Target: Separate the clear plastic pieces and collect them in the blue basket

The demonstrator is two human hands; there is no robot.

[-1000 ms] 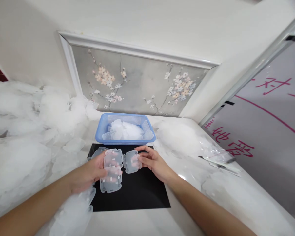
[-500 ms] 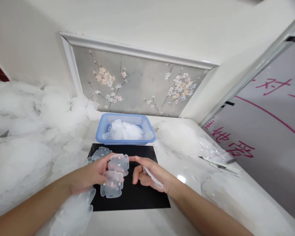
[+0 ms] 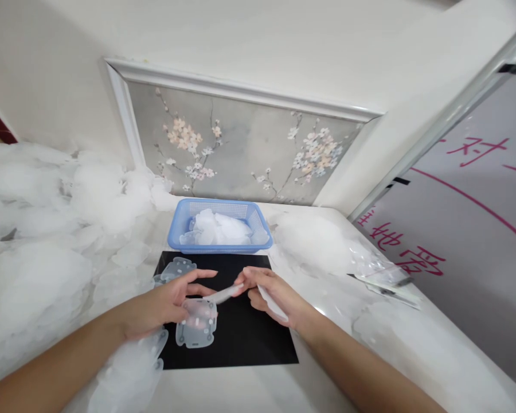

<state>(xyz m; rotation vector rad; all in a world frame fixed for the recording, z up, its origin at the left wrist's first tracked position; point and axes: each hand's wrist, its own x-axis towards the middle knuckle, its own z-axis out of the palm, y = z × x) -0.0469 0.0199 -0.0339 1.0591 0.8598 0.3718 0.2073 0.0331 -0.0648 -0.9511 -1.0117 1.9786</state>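
My left hand pinches a translucent, notched plastic piece with small holes or studs, held over the black mat. Its index finger stretches to the right, apart from the piece. Between the thumb and fingertips of my right hand is a second translucent piece, seen nearly edge-on, its left end close to my left fingers. A further white piece is tucked in my right palm. Another translucent piece lies at the mat's upper left corner, beyond my left hand.
A blue basket holding similar pieces stands behind the mat. Large heaps of pieces cover the table's left side. More lie in a pile at right, near clear plastic bags. A whiteboard stands along the right edge.
My right hand has taken the upper piece from beside my left fingers, turned it edge-on and drawn slightly right. My left hand keeps the lower piece, almost unmoved.
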